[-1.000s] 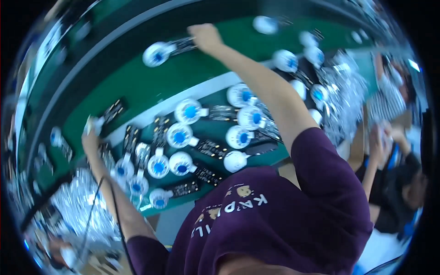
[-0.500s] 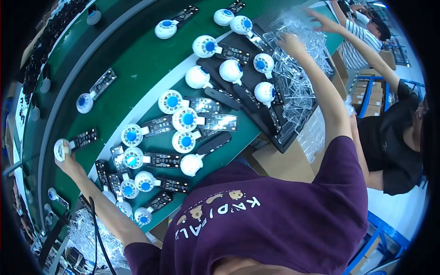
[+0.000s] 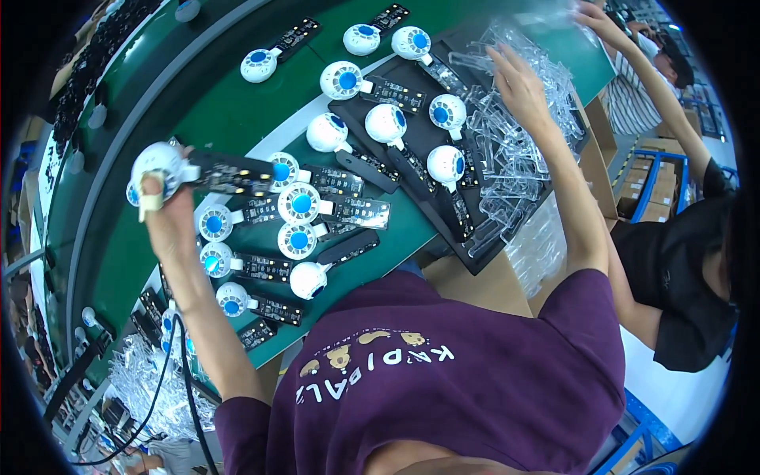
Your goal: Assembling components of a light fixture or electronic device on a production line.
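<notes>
My left hand (image 3: 170, 218) grips a white round-headed device (image 3: 158, 161) by its head, above the green work surface; its black circuit-board handle (image 3: 233, 174) points right. A pale wrapping shows on one finger. My right hand (image 3: 520, 87) reaches over a heap of clear plastic pieces (image 3: 507, 150), its fingers stretched and apart among the top pieces. Whether a fingertip touches one is hard to tell. Similar white devices with blue centres lie in front of me, among them a nearby device (image 3: 299, 203). Several others rest on a black tray (image 3: 423, 194), such as a tray device (image 3: 385, 124).
A green conveyor belt (image 3: 214, 107) curves past on the left, carrying more devices. Another clear plastic heap (image 3: 146, 380) and black cables (image 3: 188, 380) are at lower left. Cardboard boxes (image 3: 483, 281) stand below the tray. At right, a co-worker's arm (image 3: 657, 99) reaches towards the heap's far side.
My left hand has lifted the device off the belt and brought it right and closer. My right hand has shifted slightly right over the clear heap. The co-worker's hand has moved away from it.
</notes>
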A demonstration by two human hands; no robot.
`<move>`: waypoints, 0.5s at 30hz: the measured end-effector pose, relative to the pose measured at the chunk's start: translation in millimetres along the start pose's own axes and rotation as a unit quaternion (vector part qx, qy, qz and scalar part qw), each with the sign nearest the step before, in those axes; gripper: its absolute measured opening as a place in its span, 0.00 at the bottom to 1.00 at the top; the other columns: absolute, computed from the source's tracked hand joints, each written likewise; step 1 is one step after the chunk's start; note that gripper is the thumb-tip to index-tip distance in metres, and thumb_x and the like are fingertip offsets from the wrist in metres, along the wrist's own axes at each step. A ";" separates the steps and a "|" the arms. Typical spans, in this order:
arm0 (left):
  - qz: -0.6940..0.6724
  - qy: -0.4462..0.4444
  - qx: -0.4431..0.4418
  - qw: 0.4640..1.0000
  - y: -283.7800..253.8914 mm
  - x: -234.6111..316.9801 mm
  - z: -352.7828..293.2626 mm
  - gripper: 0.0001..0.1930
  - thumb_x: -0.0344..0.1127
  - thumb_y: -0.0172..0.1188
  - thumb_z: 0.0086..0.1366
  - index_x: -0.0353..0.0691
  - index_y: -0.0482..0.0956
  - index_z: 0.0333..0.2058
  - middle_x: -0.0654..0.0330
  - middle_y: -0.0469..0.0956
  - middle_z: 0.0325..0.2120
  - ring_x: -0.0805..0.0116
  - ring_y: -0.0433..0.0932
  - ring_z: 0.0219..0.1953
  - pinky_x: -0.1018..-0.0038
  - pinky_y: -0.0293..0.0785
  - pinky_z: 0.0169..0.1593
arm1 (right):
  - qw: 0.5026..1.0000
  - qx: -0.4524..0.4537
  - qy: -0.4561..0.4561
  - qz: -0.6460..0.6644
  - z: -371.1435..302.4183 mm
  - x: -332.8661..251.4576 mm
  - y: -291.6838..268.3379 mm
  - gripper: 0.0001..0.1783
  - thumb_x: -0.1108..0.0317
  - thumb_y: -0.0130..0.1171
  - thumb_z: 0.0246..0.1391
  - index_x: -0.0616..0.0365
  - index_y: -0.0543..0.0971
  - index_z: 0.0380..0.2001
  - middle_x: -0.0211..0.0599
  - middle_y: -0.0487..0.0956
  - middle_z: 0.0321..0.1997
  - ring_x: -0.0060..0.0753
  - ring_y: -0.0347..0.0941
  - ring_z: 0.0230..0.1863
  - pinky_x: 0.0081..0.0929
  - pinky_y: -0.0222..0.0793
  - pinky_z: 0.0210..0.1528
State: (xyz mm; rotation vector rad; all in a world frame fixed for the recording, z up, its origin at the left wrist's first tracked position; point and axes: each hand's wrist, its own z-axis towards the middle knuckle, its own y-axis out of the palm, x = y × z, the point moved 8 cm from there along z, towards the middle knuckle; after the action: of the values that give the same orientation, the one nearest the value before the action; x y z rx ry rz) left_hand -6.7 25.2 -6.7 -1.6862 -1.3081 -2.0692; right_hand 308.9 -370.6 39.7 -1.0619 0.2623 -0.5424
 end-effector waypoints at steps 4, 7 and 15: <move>-0.075 -0.064 -0.038 0.994 28.4 -32.9 -17.1 0.28 0.44 0.64 0.53 0.34 0.67 0.47 0.51 0.73 0.42 0.55 0.71 0.47 0.60 0.64 0.55 | 0.986 -0.145 0.067 -0.041 3.9 -51.9 -29.2 0.16 0.68 0.50 0.54 0.51 0.74 0.47 0.42 0.77 0.38 0.44 0.73 0.37 0.35 0.69 0.41; -0.087 -0.101 -0.015 0.991 25.4 -50.9 -33.8 0.25 0.45 0.63 0.54 0.35 0.68 0.45 0.55 0.73 0.40 0.59 0.72 0.46 0.61 0.65 0.54 | 0.938 -0.278 0.168 0.123 9.9 -85.4 -16.9 0.16 0.69 0.49 0.54 0.53 0.74 0.48 0.39 0.77 0.38 0.38 0.73 0.37 0.32 0.68 0.41; -0.096 -0.102 0.058 0.988 14.8 -49.5 -36.6 0.28 0.49 0.64 0.52 0.39 0.67 0.46 0.60 0.73 0.38 0.67 0.74 0.40 0.66 0.71 0.44 | 0.540 -0.332 0.192 0.750 35.5 -263.3 15.0 0.19 0.71 0.48 0.55 0.58 0.70 0.51 0.30 0.74 0.31 0.20 0.68 0.33 0.20 0.64 0.35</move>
State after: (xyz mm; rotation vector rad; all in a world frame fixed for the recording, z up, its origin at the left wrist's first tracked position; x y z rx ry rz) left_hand -6.5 -28.2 -40.7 -1.8244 -1.6807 -1.9109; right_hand 108.4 -195.9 29.6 -0.9907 1.6904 1.0456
